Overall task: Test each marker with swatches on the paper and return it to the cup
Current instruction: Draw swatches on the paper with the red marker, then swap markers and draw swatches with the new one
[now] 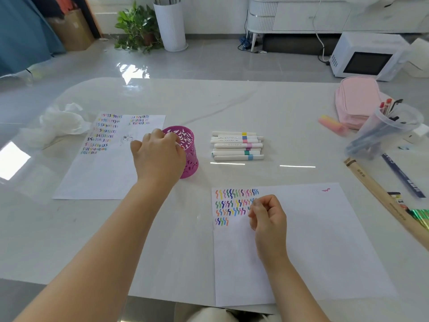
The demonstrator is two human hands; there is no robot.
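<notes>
At the rim of the pink cup (pixel 190 154), I have the left hand (pixel 157 156) curled over the edge and gripping it. The right hand (pixel 267 217) rests clenched on the paper (pixel 325 240), holding nothing I can see, against its rows of coloured swatches (pixel 228 203). Beyond that sheet and right of the cup, the markers (pixel 236 146) lie capped in a pile on the surface (pixel 232 105).

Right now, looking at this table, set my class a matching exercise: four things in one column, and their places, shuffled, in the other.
1 cup
2 markers
3 pencil case
4 right hand

A piled right of the cup
B on the near paper
C held by the left hand
D pink, far right

Pairs: 1-C, 2-A, 3-D, 4-B
</notes>
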